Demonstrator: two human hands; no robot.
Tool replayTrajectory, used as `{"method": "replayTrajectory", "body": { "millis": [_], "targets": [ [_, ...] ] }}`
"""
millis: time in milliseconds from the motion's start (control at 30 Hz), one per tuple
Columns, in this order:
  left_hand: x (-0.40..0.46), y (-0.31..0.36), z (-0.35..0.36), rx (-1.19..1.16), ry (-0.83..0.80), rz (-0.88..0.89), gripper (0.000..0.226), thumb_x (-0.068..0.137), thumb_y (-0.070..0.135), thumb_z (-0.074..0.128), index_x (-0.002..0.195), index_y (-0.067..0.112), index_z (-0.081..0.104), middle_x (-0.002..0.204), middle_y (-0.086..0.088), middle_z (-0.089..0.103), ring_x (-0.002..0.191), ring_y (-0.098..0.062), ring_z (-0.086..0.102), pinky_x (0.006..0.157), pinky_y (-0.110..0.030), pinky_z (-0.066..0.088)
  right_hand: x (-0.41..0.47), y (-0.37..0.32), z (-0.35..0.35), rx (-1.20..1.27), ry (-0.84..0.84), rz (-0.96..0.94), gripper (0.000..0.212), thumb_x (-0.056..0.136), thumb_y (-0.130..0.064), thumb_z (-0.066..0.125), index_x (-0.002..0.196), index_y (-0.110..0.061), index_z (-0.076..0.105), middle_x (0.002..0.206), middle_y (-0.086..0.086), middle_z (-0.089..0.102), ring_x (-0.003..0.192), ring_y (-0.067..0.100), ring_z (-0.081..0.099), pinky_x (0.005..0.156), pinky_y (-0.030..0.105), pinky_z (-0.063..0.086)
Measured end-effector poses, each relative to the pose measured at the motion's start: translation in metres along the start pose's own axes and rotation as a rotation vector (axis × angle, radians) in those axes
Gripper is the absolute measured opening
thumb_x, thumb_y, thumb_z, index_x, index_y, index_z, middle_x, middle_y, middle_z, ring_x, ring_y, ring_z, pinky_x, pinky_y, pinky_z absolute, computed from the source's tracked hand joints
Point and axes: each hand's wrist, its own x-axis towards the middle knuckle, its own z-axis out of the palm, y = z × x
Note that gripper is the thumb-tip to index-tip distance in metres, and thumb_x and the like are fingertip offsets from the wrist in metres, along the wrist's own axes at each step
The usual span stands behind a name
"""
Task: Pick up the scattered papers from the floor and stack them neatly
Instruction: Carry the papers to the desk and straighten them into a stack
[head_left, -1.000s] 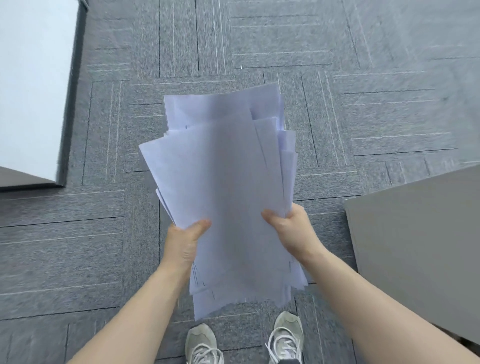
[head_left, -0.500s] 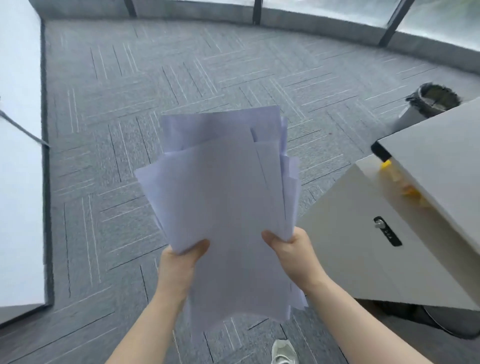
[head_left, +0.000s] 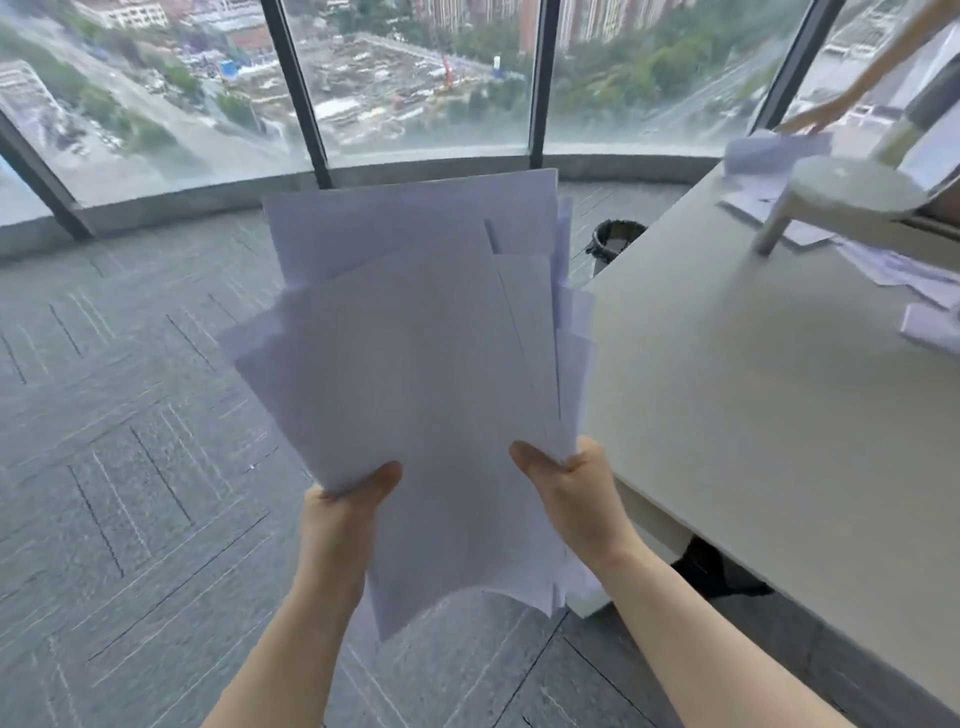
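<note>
A loose, uneven bundle of white papers (head_left: 415, 364) fills the middle of the view, its sheets fanned out at different angles. My left hand (head_left: 343, 509) grips the bundle's lower left edge, thumb on top. My right hand (head_left: 571, 493) grips the lower right edge in the same way. The bundle hangs in the air above the grey carpet, just left of the desk's edge. No paper shows on the visible floor.
A pale desk (head_left: 753, 389) stands at the right, with more papers (head_left: 909, 270) and a round lamp base (head_left: 852, 187) on its far part. A black-lined waste bin (head_left: 615, 239) sits by the curved window wall (head_left: 415, 104). Grey carpet (head_left: 130, 441) spreads to the left.
The view has swung up from the floor and my shoes to the window and the desk top. Both hands keep the same grip on the bundle, now beside the desk.
</note>
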Motion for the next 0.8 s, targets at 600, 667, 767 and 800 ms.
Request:
{"method": "replayTrajectory", "body": {
  "millis": [600,667,767,800],
  "targets": [
    [-0.001,0.088,0.255,-0.014,-0.265,0.138,0.028,0.060,0.015,0.075,0.088,0.007,0.074,0.086,-0.005,0.075,0.080,-0.019,0.068,0.079,-0.035,0.052,0.056,-0.106,-0.220,0.034,0.349,-0.209,0.034,0.090,-0.010,0.067,0.058,-0.018,0.057,0.044,-0.017,0.049,0.042,0.002,0.040,0.044,0.015,0.032],
    [0.000,0.086,0.277,0.002,-0.282,0.121,0.028,0.058,0.016,0.077,0.085,0.008,0.075,0.085,-0.004,0.074,0.080,-0.020,0.067,0.079,-0.037,0.051,0.059,-0.101,-0.239,0.046,0.380,-0.206,0.025,0.089,-0.014,0.068,0.065,-0.012,0.063,0.051,-0.015,0.054,0.049,0.005,0.046,0.048,0.018,0.037],
    [0.000,0.079,0.304,0.024,-0.317,0.101,0.031,0.057,0.019,0.077,0.085,0.008,0.074,0.083,-0.005,0.074,0.077,-0.019,0.067,0.076,-0.035,0.051,0.059,-0.095,-0.259,0.070,0.454,-0.215,0.029,0.085,-0.022,0.071,0.072,0.002,0.063,0.060,-0.006,0.054,0.058,0.009,0.047,0.057,0.028,0.038],
    [0.000,0.076,0.312,0.033,-0.331,0.104,0.033,0.057,0.020,0.077,0.087,0.007,0.074,0.084,-0.005,0.074,0.076,-0.019,0.067,0.075,-0.035,0.051,0.058,-0.092,-0.264,0.091,0.473,-0.228,0.033,0.084,-0.023,0.071,0.076,0.008,0.062,0.061,0.004,0.055,0.062,0.012,0.047,0.060,0.031,0.038]
  ]
}}
